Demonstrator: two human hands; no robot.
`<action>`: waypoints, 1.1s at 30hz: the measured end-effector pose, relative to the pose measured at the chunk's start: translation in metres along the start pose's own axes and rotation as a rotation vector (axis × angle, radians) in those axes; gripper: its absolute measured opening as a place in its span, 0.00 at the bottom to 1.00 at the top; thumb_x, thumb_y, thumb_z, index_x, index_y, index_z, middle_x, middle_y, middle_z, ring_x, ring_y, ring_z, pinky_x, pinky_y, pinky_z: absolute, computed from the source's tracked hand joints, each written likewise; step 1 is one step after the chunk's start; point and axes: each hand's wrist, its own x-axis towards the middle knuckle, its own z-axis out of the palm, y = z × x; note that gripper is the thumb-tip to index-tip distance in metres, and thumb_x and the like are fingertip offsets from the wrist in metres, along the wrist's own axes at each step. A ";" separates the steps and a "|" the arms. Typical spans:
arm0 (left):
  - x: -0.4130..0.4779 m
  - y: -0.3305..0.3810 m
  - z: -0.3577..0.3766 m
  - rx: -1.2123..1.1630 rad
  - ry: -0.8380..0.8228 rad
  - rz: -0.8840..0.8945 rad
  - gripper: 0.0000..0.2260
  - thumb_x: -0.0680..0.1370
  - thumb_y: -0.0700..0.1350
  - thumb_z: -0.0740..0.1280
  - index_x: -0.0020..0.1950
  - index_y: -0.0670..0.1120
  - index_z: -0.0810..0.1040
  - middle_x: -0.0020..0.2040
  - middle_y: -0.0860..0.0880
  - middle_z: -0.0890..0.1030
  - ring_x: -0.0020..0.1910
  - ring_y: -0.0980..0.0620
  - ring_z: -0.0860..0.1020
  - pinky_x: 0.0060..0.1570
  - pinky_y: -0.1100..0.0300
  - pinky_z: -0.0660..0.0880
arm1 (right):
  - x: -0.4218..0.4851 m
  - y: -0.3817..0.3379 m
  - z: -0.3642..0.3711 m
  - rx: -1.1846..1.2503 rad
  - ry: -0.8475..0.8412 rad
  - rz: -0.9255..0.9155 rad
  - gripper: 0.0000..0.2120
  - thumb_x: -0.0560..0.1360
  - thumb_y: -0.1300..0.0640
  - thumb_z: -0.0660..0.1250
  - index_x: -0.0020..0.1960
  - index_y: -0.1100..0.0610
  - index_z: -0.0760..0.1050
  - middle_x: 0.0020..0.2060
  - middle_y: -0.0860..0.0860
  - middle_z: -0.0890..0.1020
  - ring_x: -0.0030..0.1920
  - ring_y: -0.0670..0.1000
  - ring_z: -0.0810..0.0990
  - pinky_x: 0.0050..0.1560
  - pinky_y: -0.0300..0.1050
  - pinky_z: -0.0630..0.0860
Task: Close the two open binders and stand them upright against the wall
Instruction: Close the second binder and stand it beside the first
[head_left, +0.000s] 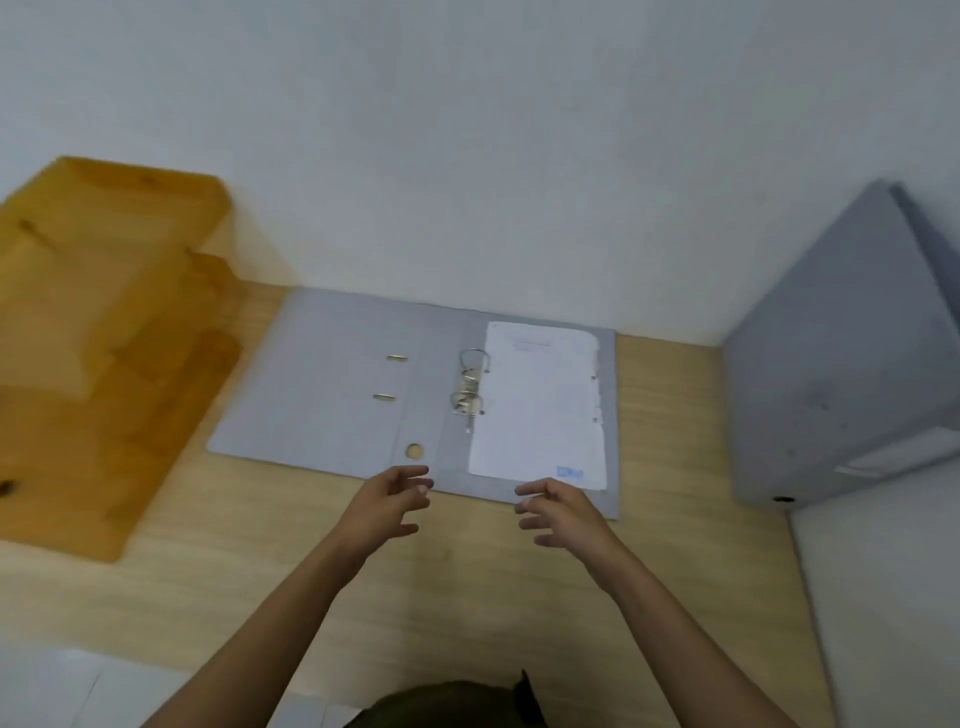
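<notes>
The open binder is seen lying flat just ahead of both empty, spread hands, its spine running away from them, the left hand nearer the bare cover than the right hand.

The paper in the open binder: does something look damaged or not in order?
Yes. The paper sheet in the open binder has a ragged, torn right edge, and it lies beside the ring mechanism, apparently not on the rings. Both hands, left hand and right hand, hover empty at the binder's near edge.
</notes>
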 end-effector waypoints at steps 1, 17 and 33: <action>-0.001 -0.003 -0.010 -0.037 0.014 -0.010 0.15 0.81 0.42 0.65 0.69 0.45 0.75 0.63 0.48 0.81 0.59 0.51 0.81 0.50 0.55 0.80 | 0.003 -0.005 0.010 -0.016 -0.008 0.005 0.09 0.79 0.56 0.64 0.57 0.51 0.80 0.55 0.52 0.85 0.55 0.52 0.85 0.59 0.52 0.80; 0.018 -0.036 -0.171 -0.134 0.222 -0.148 0.16 0.82 0.49 0.63 0.68 0.47 0.74 0.63 0.49 0.80 0.61 0.48 0.80 0.56 0.51 0.80 | 0.169 -0.110 0.197 -0.967 -0.144 -0.301 0.32 0.81 0.54 0.60 0.82 0.55 0.53 0.84 0.53 0.49 0.83 0.58 0.47 0.80 0.55 0.53; 0.043 -0.095 -0.208 0.344 0.484 -0.200 0.36 0.77 0.49 0.70 0.80 0.41 0.58 0.78 0.40 0.61 0.75 0.35 0.60 0.70 0.41 0.62 | 0.094 -0.022 0.206 -1.107 -0.139 -0.389 0.31 0.81 0.44 0.59 0.81 0.50 0.58 0.83 0.50 0.56 0.82 0.54 0.52 0.80 0.51 0.53</action>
